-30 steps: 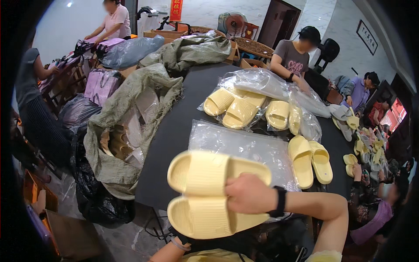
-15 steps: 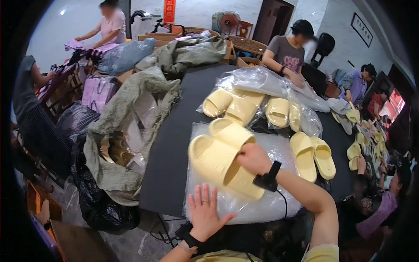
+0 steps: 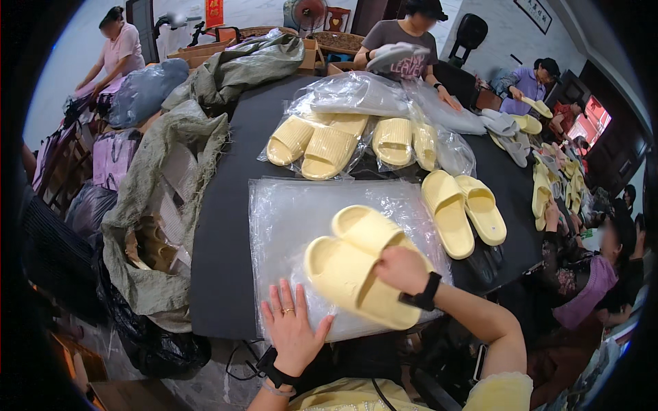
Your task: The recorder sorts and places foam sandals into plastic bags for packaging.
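A pair of pale yellow slide slippers (image 3: 336, 274) is gripped in my right hand (image 3: 403, 269), its fingers closed round the straps where the two slippers meet. The pair hovers over, or rests on, a stack of clear plastic bags (image 3: 308, 212); which of the two I cannot tell. My left hand (image 3: 291, 329) lies flat with fingers spread on the near left corner of that stack. Right of the bags stands another yellow slipper pair (image 3: 462, 212), uncovered. Beyond the stack are yellow slippers in clear bags (image 3: 329, 151).
The black table (image 3: 219, 205) carries all this. At its left slumps a green woven sack (image 3: 147, 288) with slippers inside. Far across, a person in a grey shirt (image 3: 404, 41) holds a grey slipper (image 3: 397, 56). More people and loose slippers (image 3: 541, 185) are on the right.
The view has turned to the right. My right hand has moved the slipper pair nearer to me over the bags. My left hand stays flat. The person across now holds up a grey slipper.
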### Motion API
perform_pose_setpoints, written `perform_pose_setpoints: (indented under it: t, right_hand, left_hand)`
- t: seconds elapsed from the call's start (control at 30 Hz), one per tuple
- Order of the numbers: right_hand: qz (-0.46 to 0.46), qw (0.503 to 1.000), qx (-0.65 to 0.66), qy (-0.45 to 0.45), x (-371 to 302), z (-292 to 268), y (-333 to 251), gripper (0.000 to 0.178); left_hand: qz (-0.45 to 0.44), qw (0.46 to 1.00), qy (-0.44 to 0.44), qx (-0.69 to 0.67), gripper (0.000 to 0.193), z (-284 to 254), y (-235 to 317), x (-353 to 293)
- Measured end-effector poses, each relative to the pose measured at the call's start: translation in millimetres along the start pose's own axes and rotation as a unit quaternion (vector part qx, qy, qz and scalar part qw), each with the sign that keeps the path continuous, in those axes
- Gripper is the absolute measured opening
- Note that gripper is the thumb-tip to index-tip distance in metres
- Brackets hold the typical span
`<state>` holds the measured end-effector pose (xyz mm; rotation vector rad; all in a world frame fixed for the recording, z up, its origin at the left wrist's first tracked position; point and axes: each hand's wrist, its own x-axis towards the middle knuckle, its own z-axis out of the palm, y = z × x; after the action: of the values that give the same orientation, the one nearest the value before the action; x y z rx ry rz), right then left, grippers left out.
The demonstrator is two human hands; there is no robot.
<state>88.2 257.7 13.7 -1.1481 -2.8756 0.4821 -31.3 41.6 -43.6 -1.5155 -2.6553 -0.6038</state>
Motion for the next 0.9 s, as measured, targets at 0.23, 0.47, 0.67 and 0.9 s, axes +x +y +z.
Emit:
perform_pose_setpoints:
  t: [0.23, 0.47, 0.67, 0.9]
  right_hand:
    - [0.167, 0.979, -0.051, 0.103, -11.4, -22.0, 110.7, 0.02]
    - [0.276, 0.944, -0.043, 0.173, -2.8, -31.1, 214.6, 0.024]
    - [0.256, 0.951, -0.102, 0.14, -11.1, -52.7, 210.6, 0.027]
    - [-0.027, 0.901, 0.416, -0.124, -44.0, -119.3, 16.9, 0.033]
  left_hand:
    - [-0.005, 0.999, -0.029, -0.021, 0.091, -7.9, 1.5, 2.0]
    - [0.003, 1.0, -0.024, 0.0, 0.095, -3.7, -0.6, 0.6]
    - [0.008, 0.999, -0.038, 0.005, 0.096, -4.0, -0.5, -1.2]
    - [0.003, 0.998, -0.037, 0.044, 0.096, -2.2, -2.3, -3.7]
